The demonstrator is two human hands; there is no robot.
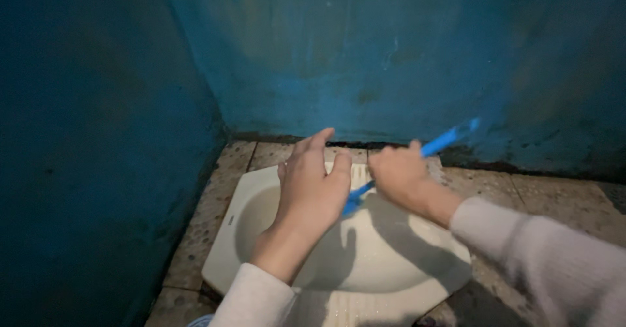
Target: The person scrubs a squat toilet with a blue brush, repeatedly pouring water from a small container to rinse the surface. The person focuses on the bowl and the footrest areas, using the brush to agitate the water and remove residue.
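Observation:
My right hand (399, 174) is closed around the handle of a blue toilet brush (443, 141), which slants from upper right down toward the bowl. Its lower end (354, 203) shows just below my left hand. My left hand (312, 187) hovers over the cream squat toilet pan (385, 262), fingers extended and together, holding nothing, right beside the brush's lower end. Both arms wear pale long sleeves. The brush head is partly hidden behind my left hand.
Dark teal painted walls (391, 53) close in at the back and left, meeting in a corner. Speckled stone floor tiles (195, 229) surround the pan. A ribbed footrest (360, 174) shows at the pan's far edge.

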